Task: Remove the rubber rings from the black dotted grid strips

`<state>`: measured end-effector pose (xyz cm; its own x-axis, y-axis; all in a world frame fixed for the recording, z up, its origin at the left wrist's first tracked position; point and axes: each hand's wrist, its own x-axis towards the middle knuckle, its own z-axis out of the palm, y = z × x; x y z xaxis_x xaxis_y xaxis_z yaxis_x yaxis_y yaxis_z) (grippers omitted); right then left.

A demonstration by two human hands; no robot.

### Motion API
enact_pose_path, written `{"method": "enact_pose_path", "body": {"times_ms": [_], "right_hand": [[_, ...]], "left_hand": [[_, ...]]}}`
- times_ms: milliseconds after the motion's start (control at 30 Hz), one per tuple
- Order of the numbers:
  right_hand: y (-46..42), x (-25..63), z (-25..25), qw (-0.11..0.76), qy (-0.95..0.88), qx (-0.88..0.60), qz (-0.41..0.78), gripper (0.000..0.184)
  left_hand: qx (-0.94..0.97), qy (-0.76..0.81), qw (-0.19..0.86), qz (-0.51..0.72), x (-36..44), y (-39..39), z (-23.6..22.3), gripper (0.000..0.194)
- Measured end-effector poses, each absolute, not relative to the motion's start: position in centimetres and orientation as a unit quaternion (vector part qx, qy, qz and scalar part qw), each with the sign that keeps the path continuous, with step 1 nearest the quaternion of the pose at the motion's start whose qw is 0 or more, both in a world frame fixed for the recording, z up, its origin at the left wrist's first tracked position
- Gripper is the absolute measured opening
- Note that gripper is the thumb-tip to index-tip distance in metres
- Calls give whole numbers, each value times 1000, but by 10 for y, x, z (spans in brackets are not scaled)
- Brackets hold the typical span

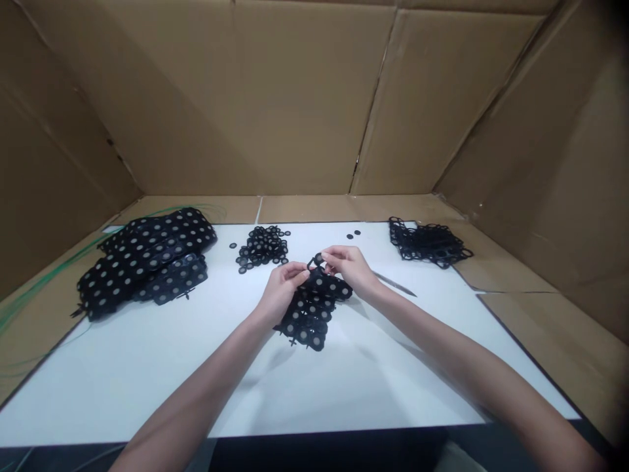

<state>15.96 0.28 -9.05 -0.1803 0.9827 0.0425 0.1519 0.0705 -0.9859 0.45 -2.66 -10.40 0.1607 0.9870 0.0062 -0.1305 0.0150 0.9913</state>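
Note:
My left hand (284, 289) pinches the upper left edge of a black sheet (314, 313) dotted with grey round discs. This sheet hangs or lies below both hands at the middle of the white table. My right hand (350, 267) is closed at the sheet's top edge, its thumb and finger at a small black disc (318, 259) with a grey centre. Whether the disc sits in the sheet's end ring or is held apart from it, I cannot tell. Just right of that hand lies a thin pointed metal tool (394, 284), possibly tweezers.
Loose discs form a pile (264, 246) behind my left hand. Larger dotted black sheets (147, 255) are heaped at the left, beside green strands (46, 278). A heap of black open ring strips (428, 242) lies back right. Cardboard walls (295, 98) surround the white table (162, 367).

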Motion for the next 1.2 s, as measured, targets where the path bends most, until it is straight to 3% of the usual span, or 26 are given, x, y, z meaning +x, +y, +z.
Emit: {"method": "enact_pose_path", "body": {"times_ms": [233, 533, 733, 933, 1067, 1200], "right_hand": [[7, 151, -89, 456, -526, -487, 527, 11], [4, 132, -69, 515, -483, -505, 497, 12], [12, 159, -64, 640, -411, -522, 387, 18], [-8, 161, -89, 526, -530, -472, 469, 25], [-25, 150, -93, 458, -650, -476, 375, 13], [-29, 148, -92, 372, -730, -498, 285, 23]], "left_hand": [[503, 518, 542, 431, 1, -27, -99, 18], [494, 498, 555, 447, -3, -13, -77, 11], [480, 503, 555, 457, -12, -10, -81, 5], [408, 450, 648, 460, -19, -10, -98, 13], [424, 455, 640, 452, -12, -18, -99, 15], [456, 469, 621, 432, -9, -22, -105, 17]]}}
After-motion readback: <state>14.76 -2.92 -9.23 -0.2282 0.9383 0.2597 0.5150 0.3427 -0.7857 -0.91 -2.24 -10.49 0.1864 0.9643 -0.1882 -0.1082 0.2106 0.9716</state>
